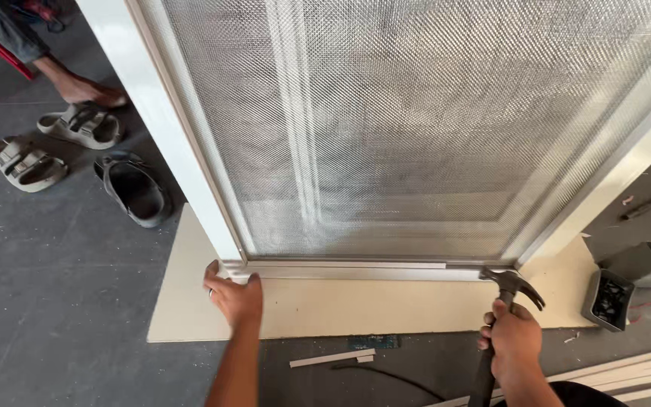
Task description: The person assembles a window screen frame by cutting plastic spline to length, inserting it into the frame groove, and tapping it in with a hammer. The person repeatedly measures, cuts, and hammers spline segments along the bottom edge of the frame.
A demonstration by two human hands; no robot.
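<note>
A white-framed door panel (163,120) covered with fine metal mesh (416,113) lies on a cream board (340,309). My left hand (235,298) presses on the panel's near left corner, fingers on the bottom trim strip (340,269). My right hand (514,343) grips the dark handle of a claw hammer (510,285), whose head rests at the right end of that trim strip, near the panel's lower right corner.
Grey floor all around. Two beige sandals (28,162) (80,126) and a dark slipper (136,188) lie at left, beside another person's bare foot (84,90). A black power tool (619,290) sits at right. White trim strips (627,377) and a short offcut (333,358) lie near me.
</note>
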